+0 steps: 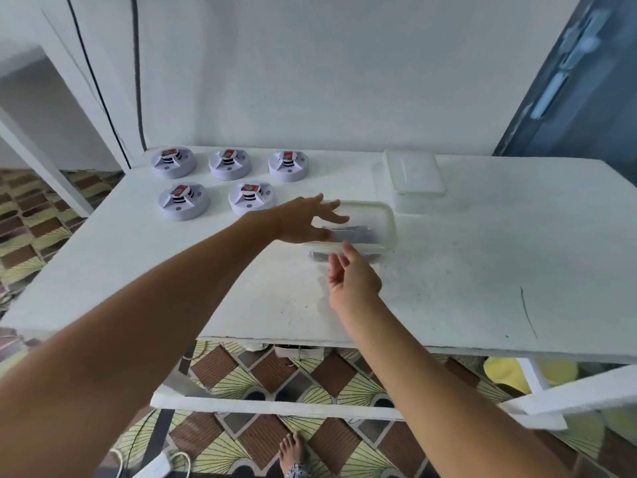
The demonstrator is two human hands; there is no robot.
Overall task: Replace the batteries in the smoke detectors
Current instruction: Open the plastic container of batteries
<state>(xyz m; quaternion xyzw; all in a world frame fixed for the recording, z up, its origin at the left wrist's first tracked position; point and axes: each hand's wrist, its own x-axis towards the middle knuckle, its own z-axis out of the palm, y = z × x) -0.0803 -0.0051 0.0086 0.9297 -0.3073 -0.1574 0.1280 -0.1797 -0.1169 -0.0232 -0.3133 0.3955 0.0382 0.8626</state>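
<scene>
Five smoke detectors (220,181) are set at the counter's (482,270) far left, red batteries uppermost. A clear container (386,232) lies lengthwise left to right mid-counter, dark batteries (355,232) inside. The left hand (306,219) is spread over it; the right hand (351,281) is relaxed beside its near edge. A lidded box (415,177) sits beyond.

We see five smoke detectors (213,181) on the table (482,270), far left, three behind two. Right of them sits a container (386,225) holding batteries (355,232), with a second container (415,177) behind it.
</scene>
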